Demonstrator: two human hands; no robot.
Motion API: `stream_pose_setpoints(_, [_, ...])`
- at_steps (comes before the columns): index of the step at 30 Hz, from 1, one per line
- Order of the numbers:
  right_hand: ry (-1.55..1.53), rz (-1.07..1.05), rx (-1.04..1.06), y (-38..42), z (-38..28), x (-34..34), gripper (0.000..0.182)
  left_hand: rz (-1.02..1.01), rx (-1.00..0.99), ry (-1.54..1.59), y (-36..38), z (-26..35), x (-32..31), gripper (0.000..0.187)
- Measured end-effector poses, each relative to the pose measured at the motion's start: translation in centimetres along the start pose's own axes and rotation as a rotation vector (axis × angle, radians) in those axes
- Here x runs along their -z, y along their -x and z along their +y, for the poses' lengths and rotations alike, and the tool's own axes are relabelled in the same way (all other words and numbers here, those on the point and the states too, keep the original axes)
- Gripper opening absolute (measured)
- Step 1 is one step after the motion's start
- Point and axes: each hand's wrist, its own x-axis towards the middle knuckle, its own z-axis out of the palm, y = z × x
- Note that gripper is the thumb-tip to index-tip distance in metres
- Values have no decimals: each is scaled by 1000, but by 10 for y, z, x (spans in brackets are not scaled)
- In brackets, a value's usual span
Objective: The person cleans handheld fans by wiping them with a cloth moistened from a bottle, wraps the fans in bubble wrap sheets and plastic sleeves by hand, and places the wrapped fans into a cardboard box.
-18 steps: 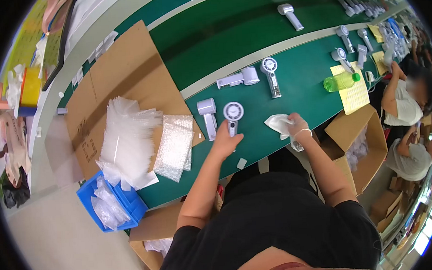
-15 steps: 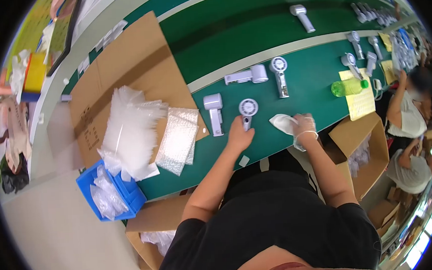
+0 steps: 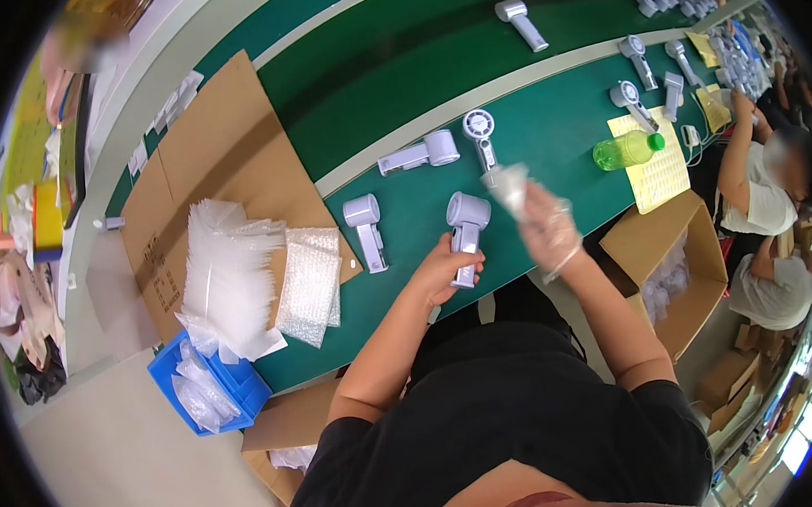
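My left hand point(image 3: 445, 270) is closed around the handle of a pale lilac handheld fan point(image 3: 468, 213), its head tilted up above the green tabletop. In my right hand point(image 3: 550, 232), which wears a clear plastic glove, a white cloth point(image 3: 511, 191) is gripped; motion blurs both. The cloth is to the right of the held fan, apart from it, and covers the lower handle of another fan point(image 3: 478, 125). Two more fans lie nearby: one point(image 3: 362, 212) left of my left hand, and one point(image 3: 424, 152) on its side farther back.
Clear plastic sleeves point(image 3: 228, 272) and bubble-wrap bags point(image 3: 308, 282) rest on a cardboard sheet point(image 3: 225, 125). A blue bin point(image 3: 252, 390) stands at left, an open carton point(image 3: 700, 266) at right. A green bottle point(image 3: 623, 151) lies on yellow paper point(image 3: 652, 190). Co-workers sit at far right.
My left hand has lifted the fan and turned it so its round side shows instead of its grille. My right hand has raised the cloth from the table edge, up and leftward. The view has shifted.
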Motion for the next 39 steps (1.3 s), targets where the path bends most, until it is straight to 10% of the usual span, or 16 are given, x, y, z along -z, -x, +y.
stream_pose_setpoints(8, [30,-73,-102,7,37,-40,35,-94,145,362,-34,-49,9,48])
stream_pose_setpoints(13, [-524,541,-422,-5,47,53,32,165,52,348,10,-9,-22,37])
stream_pose_setpoints(16, [-463,809,-89,-7,-14,170,31,246,59,309,4,-22,1,37])
stream_pose_setpoints(18, [511,847,417,-21,-56,214,19,326,41,139,-4,-30,14,38])
stream_pose_setpoints(22, [1013,627,372,-69,-12,213,15,625,-337,-956,-18,-43,24,43])
stream_pose_setpoints(26, [939,504,4,-88,101,202,20,715,-508,-1310,2,-13,-29,47])
stream_pose_setpoints(32, [151,428,3,-65,46,180,14,903,-412,-1665,-7,-17,-24,55])
stream_pose_setpoints(35, [-459,210,-281,-41,43,118,30,698,-535,-1189,-14,-5,-28,53])
stream_pose_setpoints(37, [-605,87,-347,-30,31,69,37,-53,69,58,-7,23,-60,41])
stream_pose_setpoints(39, [-683,2,-388,-27,16,37,45,-142,234,-121,-17,15,-84,42])
